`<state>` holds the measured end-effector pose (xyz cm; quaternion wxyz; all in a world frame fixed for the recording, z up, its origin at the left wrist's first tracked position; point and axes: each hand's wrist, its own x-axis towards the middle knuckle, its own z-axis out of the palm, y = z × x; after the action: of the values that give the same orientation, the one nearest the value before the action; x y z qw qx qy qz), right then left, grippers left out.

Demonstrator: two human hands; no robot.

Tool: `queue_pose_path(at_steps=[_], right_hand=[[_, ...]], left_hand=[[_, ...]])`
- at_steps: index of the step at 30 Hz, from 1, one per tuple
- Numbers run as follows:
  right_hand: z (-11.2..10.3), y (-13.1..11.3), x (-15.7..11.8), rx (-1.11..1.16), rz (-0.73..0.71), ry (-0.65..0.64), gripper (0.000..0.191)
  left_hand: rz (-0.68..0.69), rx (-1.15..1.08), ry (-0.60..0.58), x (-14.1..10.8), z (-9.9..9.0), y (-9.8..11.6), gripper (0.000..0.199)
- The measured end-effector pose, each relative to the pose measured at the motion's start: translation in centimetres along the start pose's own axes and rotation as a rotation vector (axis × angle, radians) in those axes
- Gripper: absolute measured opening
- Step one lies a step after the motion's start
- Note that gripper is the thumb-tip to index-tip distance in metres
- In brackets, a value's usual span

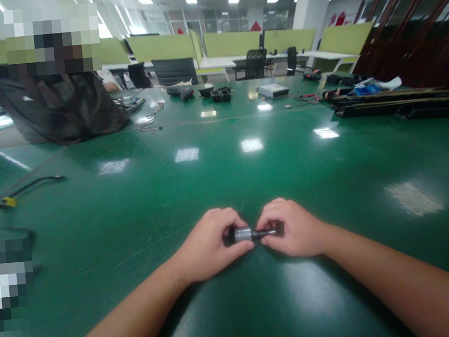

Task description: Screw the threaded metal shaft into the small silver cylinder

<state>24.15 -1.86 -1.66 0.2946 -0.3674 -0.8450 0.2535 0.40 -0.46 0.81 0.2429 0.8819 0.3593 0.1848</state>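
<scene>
Room beyond the bench (225, 179): green partitions (167, 47), black chairs (255, 63), a white column (314, 3), lit ceiling panels.
Bench top: glossy green, faintly scratched, mirroring the lights.
Far right corner: long dark panels (403, 104), stacked.
Far edge: a metal box (272, 90), black boxy parts (221, 94), a dark tool (180, 92).
Left edge: a thin black cable (37, 180); pixelation hides whatever lies nearer.
Left hand (206, 249): thumb and fingers curled nearly together, gripping the grey cylinder (243, 234).
Right hand (298, 230): fingertips drawn close to the thumb, seemingly pinching the ribbed rod (258, 234).
Cylinder and rod: between the hands, well in from the bench's far edge; resting or lifted, I cannot tell.
Cylinder-to-rod join: lined up end to end, so alignment looks done; whether they are fastened, and how much work is left, cannot be told.
Rod tip: thin, bright, inside the right hand's curl.
</scene>
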Motion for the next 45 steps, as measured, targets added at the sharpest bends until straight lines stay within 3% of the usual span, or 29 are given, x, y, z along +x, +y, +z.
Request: queue_pose_path(at_steps=[14, 29, 39, 45], right_hand=[[-0.4, 0.2, 0.0, -0.056, 0.024, -0.02, 0.01], [-3.0, 2.2, -0.5, -0.025, 0.025, -0.11, 0.01], [-2.4, 2.2, -0.4, -0.034, 0.036, -0.105, 0.01], [-0.9, 0.9, 0.1, -0.017, -0.012, -0.034, 0.008]], left_hand=[[0.0, 0.0, -0.01, -0.1, 0.0, -0.2, 0.021], [-0.021, -0.004, -0.023, 0.0, 0.0, -0.1, 0.021], [-0.009, 0.005, -0.019, 0.1, 0.1, -0.3, 0.022], [-0.026, 0.011, -0.011, 0.0, 0.2, -0.3, 0.023]])
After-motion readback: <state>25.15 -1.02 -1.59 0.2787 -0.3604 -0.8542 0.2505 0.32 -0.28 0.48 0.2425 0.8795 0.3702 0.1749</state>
